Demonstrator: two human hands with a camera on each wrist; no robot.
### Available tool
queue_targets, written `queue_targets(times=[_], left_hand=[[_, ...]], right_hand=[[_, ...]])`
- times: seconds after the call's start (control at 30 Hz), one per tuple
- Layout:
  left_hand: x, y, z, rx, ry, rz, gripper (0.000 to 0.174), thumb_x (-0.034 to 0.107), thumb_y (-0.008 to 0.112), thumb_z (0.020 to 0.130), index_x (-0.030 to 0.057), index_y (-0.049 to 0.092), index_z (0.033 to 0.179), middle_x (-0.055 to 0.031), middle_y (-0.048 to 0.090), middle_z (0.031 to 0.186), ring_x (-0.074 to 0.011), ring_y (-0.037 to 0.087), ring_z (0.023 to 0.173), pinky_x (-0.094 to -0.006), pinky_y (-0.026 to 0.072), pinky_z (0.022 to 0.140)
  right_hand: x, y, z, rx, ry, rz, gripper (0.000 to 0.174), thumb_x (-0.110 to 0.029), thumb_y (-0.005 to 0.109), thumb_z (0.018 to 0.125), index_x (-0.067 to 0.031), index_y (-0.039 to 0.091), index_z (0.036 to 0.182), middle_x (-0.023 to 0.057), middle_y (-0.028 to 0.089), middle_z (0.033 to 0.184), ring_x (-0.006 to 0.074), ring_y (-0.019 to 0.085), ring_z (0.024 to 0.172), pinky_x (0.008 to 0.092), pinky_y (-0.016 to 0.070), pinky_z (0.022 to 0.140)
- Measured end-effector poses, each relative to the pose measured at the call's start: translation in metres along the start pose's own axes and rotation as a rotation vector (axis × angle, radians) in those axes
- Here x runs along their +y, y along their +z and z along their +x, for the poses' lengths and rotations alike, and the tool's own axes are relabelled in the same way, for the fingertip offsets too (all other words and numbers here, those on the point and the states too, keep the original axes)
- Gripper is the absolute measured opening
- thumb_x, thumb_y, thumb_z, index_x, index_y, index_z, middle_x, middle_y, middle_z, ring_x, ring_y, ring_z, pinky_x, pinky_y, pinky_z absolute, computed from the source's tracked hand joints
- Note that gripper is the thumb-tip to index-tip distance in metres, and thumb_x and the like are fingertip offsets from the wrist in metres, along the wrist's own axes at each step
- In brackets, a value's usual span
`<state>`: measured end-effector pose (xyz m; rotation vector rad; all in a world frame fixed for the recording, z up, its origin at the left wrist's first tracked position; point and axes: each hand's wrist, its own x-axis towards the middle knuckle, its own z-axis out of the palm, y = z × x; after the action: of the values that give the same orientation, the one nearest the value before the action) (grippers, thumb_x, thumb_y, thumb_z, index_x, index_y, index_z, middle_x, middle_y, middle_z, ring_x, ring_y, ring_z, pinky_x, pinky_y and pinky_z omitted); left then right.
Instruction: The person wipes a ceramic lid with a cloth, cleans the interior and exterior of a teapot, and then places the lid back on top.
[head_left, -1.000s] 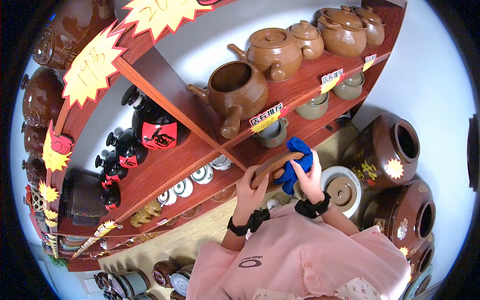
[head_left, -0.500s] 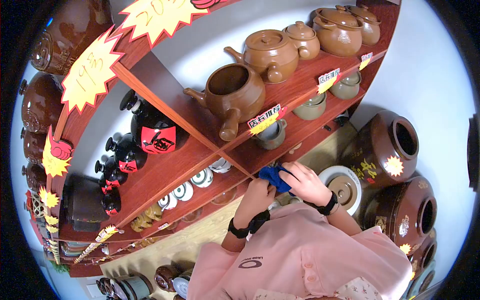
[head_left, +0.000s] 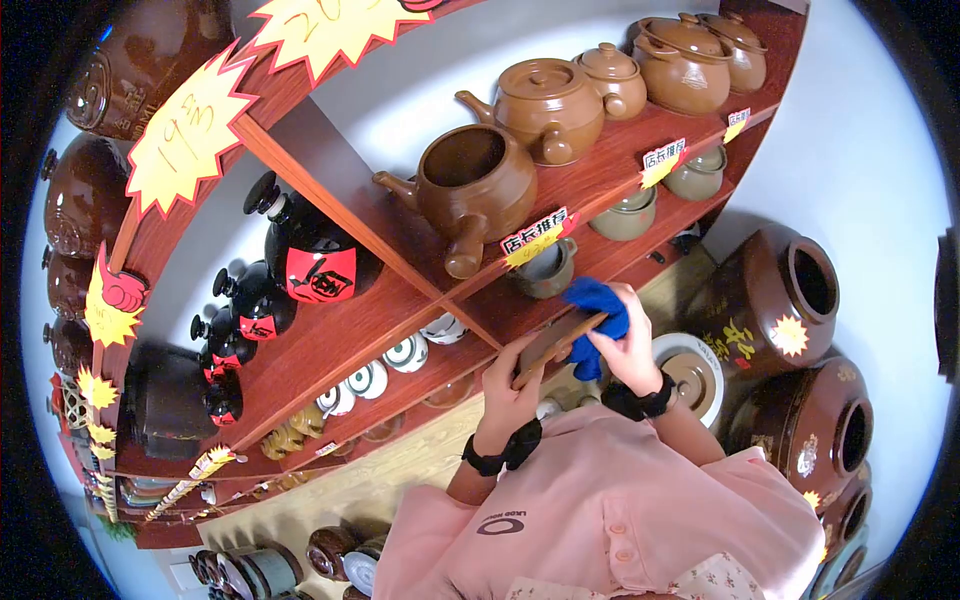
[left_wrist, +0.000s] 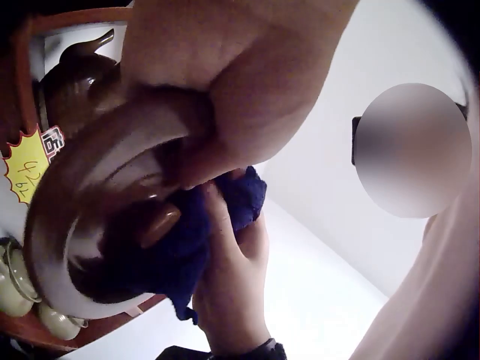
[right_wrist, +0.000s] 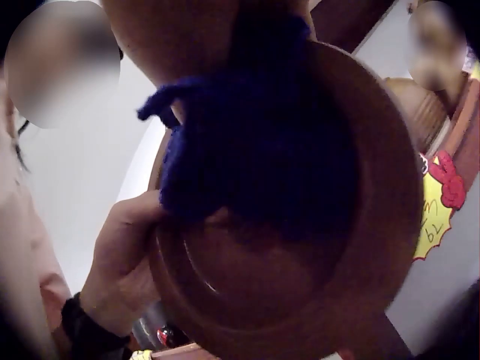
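Observation:
A round brown ceramic lid (head_left: 553, 348) is held up in front of the chest, tilted nearly edge-on in the head view. My left hand (head_left: 510, 395) grips its rim, thumb on one face. In my right hand (head_left: 634, 345) a blue cloth (head_left: 603, 303) is bunched against the lid's far side, thumb and fingers around it. The left wrist view shows the lid's raised rim (left_wrist: 56, 217) and a small knob (left_wrist: 161, 226) beside the cloth. In the right wrist view the cloth (right_wrist: 262, 150) covers much of the lid, hiding the right fingers.
On the shelf ahead, a brown handled pot (head_left: 470, 185) stands without a lid, beside a lidded one (head_left: 550, 105). Below are grey-green pots (head_left: 625, 215) and patterned bowls (head_left: 405, 352). Black bottles (head_left: 320, 255) stand at left, large brown jars (head_left: 770, 295) on the right.
Half a second ago the hands were close together and lower, covering the lid. Now the right hand and cloth are higher and farther right, and the lid shows between the hands again.

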<state>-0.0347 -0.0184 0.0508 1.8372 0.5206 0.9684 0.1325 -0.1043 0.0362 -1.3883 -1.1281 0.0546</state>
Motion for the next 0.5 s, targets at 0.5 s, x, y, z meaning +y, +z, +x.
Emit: queue_targets(times=[0.5], left_hand=[[0.001,0.001,0.011,-0.169,-0.181,0.103,0.038,0.013,0.068,0.079,-0.001,0.056,0.112,-0.0172,0.066,0.096,-0.0229,0.065,0.09,-0.0336,0.0499,0.077]], right_hand=[[0.016,-0.007,0.001,-0.13,0.002,-0.178,0.045,-0.003,0.067,0.073,-0.0017,0.052,0.115,0.0132,0.056,0.106,0.0264,0.057,0.092,0.0319,0.0491,0.079]])
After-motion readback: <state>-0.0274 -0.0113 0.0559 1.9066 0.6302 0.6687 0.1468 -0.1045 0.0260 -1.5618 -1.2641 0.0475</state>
